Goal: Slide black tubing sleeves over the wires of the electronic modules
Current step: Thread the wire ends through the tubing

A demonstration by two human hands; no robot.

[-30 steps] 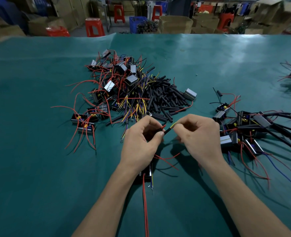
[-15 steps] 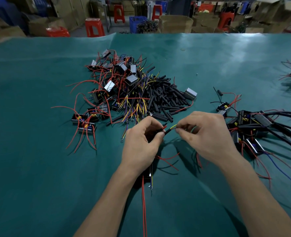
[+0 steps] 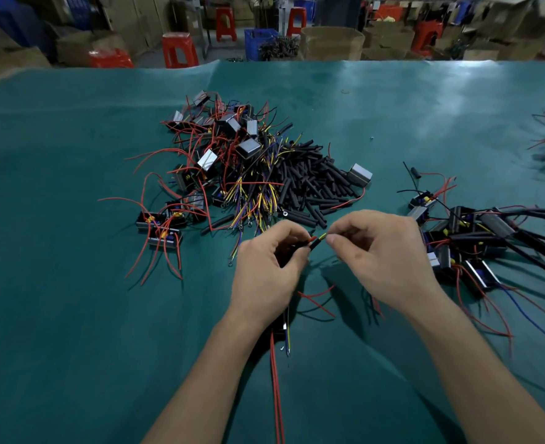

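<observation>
Left hand (image 3: 266,270) pinches a black tubing sleeve (image 3: 309,246) above the bench (image 3: 72,315); right hand (image 3: 383,251) pinches the yellow wire (image 3: 323,236) entering it. Misaligned, the wire may buckle.

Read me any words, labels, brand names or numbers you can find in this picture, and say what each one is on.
None can be read.
Modules in the pile: silver faces show no legible marking.
Sleeved modules by the right hand: nothing legible.
Cardboard boxes behind the table: too blurred to tell.
</observation>
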